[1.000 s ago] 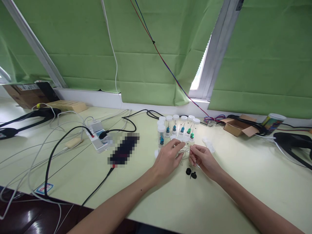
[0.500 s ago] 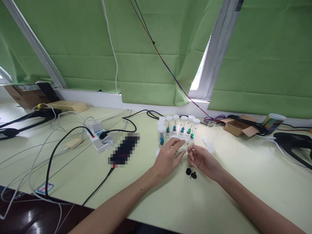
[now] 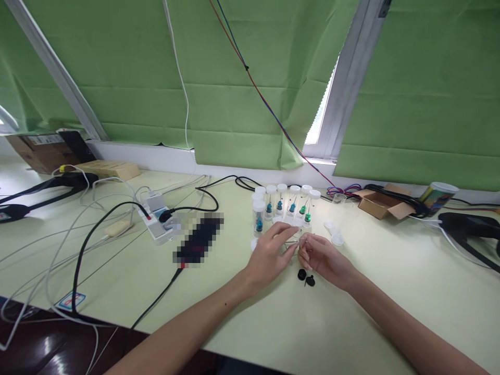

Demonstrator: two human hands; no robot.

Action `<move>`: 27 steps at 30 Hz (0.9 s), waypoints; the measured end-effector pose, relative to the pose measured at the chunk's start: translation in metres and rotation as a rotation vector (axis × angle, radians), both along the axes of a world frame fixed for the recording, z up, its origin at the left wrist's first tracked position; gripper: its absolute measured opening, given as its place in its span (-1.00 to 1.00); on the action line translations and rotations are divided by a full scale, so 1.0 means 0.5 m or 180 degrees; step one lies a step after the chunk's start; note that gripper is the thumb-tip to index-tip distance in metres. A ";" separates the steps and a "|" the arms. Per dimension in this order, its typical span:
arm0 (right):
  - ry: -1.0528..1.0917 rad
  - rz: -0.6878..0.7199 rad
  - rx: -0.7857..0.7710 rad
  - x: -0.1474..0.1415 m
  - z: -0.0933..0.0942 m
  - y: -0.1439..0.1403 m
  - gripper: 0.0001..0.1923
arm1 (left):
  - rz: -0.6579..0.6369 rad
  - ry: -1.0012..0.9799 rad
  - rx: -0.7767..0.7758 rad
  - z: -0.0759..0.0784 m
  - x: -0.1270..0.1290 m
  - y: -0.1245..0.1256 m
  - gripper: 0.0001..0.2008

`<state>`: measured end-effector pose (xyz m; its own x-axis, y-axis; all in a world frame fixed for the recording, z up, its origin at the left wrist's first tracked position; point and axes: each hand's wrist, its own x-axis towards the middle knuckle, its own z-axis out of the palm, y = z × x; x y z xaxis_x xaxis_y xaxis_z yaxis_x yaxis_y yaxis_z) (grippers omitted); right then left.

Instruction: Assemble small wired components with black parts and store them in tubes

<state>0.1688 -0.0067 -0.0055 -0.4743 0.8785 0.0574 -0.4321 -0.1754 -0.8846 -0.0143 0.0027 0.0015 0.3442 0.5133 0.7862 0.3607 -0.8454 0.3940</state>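
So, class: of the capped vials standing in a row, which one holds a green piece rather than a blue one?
The vial at the right end of the row, nearest the cardboard box; its insert is bright green, the left ones blue.

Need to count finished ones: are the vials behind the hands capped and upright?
Upright and capped: the vials stand in a cluster, each showing a white lid on top.

On the table stand seven capped vials (image 3: pixel 269 202). Two black caps (image 3: pixel 305 277) lie near the hands. There are two hands, the left hand (image 3: pixel 269 254) and the right hand (image 3: pixel 324 259). One power strip (image 3: pixel 157 225), two cardboard boxes (image 3: pixel 380 203), one cup (image 3: pixel 436 197).
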 end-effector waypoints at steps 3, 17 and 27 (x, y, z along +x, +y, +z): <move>-0.0058 0.0035 0.0012 0.000 -0.003 -0.001 -0.72 | -0.0034 0.0005 0.0004 -0.001 0.001 -0.002 -0.68; -0.0137 0.0053 0.0024 0.001 -0.003 0.000 -0.72 | -0.0091 0.0102 -0.0012 -0.003 0.000 -0.002 -0.67; -0.0215 0.0043 0.0042 0.002 -0.004 0.000 -0.71 | -0.0155 0.0170 0.0040 -0.002 -0.001 -0.003 -0.67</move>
<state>0.1696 -0.0067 -0.0073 -0.4894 0.8713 0.0365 -0.3690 -0.1690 -0.9139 -0.0147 0.0012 0.0003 0.4100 0.4852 0.7723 0.3393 -0.8671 0.3646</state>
